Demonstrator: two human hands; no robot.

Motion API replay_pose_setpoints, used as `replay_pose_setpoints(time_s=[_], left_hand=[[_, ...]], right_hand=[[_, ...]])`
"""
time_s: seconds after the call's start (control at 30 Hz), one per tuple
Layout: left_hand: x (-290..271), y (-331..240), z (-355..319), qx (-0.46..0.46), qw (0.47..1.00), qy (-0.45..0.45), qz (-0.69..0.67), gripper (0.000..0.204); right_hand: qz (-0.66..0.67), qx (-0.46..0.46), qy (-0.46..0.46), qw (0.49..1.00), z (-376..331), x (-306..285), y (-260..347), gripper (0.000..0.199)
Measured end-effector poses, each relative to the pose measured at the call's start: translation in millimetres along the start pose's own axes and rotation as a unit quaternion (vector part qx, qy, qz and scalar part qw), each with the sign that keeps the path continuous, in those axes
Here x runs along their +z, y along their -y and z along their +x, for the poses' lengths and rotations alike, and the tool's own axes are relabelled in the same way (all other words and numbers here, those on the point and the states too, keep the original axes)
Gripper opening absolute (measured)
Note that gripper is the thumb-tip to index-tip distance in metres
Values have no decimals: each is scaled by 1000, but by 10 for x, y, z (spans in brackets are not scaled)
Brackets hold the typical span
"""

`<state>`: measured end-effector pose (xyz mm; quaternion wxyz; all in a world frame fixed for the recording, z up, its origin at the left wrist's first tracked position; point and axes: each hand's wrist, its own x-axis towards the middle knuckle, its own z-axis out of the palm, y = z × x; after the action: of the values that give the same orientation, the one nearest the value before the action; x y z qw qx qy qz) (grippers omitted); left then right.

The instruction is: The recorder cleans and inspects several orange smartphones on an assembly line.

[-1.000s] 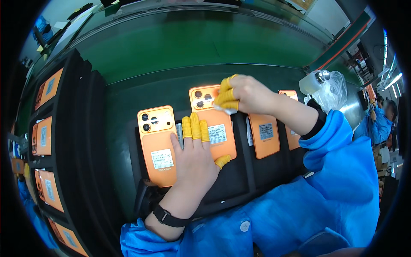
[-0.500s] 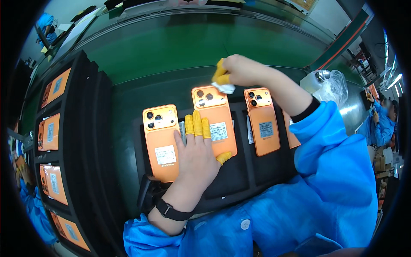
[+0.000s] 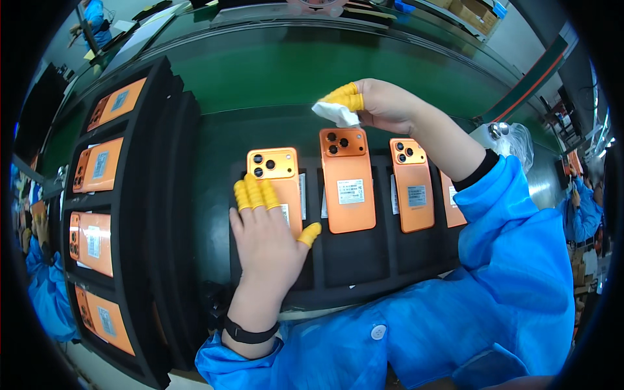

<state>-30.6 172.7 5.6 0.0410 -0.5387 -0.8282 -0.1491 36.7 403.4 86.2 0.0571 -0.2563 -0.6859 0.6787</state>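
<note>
My left hand (image 3: pixel 266 244), with yellow finger cots on several fingers, lies spread over the leftmost orange phone (image 3: pixel 290 187), covering its lower part. In my right hand (image 3: pixel 389 106), also in finger cots, a folded white cloth (image 3: pixel 338 114) is pinched just beyond the top edge of the second phone (image 3: pixel 347 169). That phone is back side up, with camera lenses at its far end and a white label. To its right are a third orange phone (image 3: pixel 412 182) and a fourth (image 3: pixel 450 201), partly hidden by my right forearm. All rest on a black foam tray (image 3: pixel 354 263) with compartments.
Stacked black trays (image 3: pixel 149 188) with several orange phones stand at the left. A green belt (image 3: pixel 260 81) runs across beyond the tray. Behind my right arm are a container and a clear plastic bag (image 3: pixel 522 143). Another person in blue (image 3: pixel 585 211) works at far right.
My left hand has moved off the second phone, leftward onto the leftmost phone. My right hand still holds the cloth near the second phone's top edge. The whole view has shifted slightly.
</note>
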Motion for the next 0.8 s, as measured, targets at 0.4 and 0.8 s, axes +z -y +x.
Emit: replay_pose_setpoints(time_s=[0.4, 0.8], left_hand=[[71, 135, -126, -81, 990, 110, 35, 85], [148, 169, -181, -55, 998, 40, 18, 87]], right_hand=[[-511, -379, -82, 767, 675, 926, -743, 19], [-496, -453, -85, 736, 596, 905, -745, 26]])
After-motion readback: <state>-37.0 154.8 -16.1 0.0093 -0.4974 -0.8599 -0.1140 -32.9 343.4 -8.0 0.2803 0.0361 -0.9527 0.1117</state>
